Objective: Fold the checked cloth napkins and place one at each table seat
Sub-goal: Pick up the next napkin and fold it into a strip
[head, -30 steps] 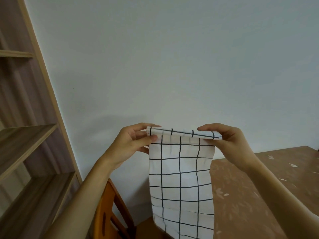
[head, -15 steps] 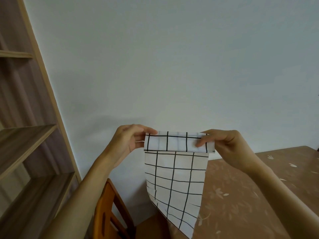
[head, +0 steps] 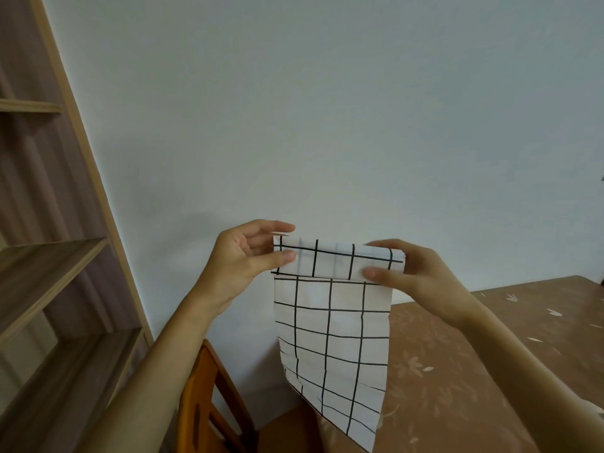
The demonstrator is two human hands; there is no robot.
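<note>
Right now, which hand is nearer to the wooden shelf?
Left. The left hand holds the napkin end toward the shelf; the right hand holds the far end, toward the table.

I'm counting one checked cloth napkin (head: 333,338) in my feed right now, just the single one, and two bare hands on screen: one left hand (head: 242,259) and one right hand (head: 421,282). Furniture next: I see one orange wooden chair (head: 202,403), one brown table (head: 457,371) with a leaf pattern, and one wooden shelving unit (head: 49,273) at the left. On that unit I can make out three shelf boards, and behind it all there's one plain pale wall (head: 327,109).
</note>
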